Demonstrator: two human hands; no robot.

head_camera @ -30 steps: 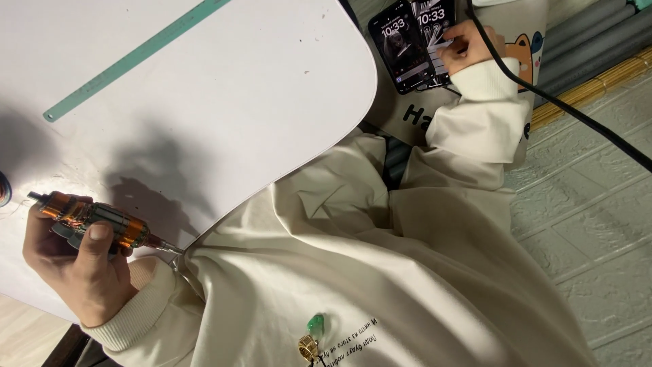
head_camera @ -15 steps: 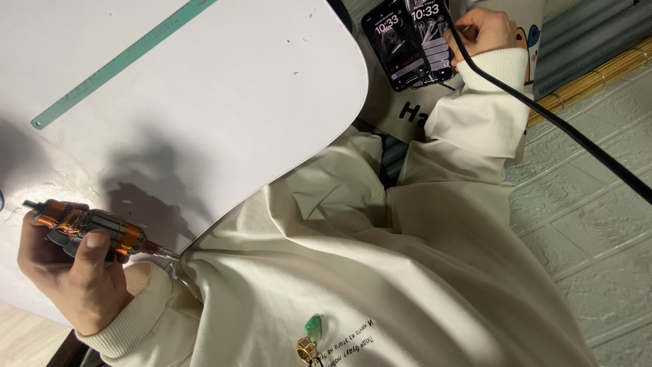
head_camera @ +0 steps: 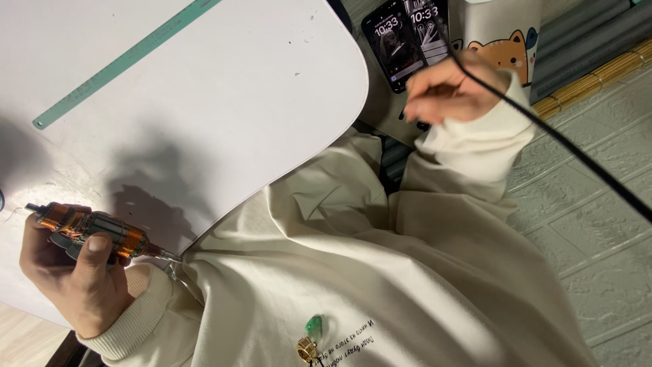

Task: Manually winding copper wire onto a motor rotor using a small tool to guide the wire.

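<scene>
Two hands busy: left hand [head_camera: 75,278] fist-wrapped round copper-wound motor armature [head_camera: 92,230], braced at white tabletop [head_camera: 204,102] edge; right hand [head_camera: 451,88] fingers pressed together beside two phones [head_camera: 407,37]

The black cable [head_camera: 557,136] runs off the frame's right edge. The green ruler [head_camera: 122,64] is cut by the top edge. The right hand's [head_camera: 448,92] fingertips blur.

Motor armature [head_camera: 92,230]: shiny copper windings, dull metal shaft.
Tabletop [head_camera: 204,88]: smooth matt white.
Ruler [head_camera: 125,62]: matt green plastic.
Phones [head_camera: 406,37]: glossy glass.
Sweatshirt [head_camera: 380,285]: soft cream cloth, ribbed cuffs.
Cable [head_camera: 564,146]: matt black.
</scene>
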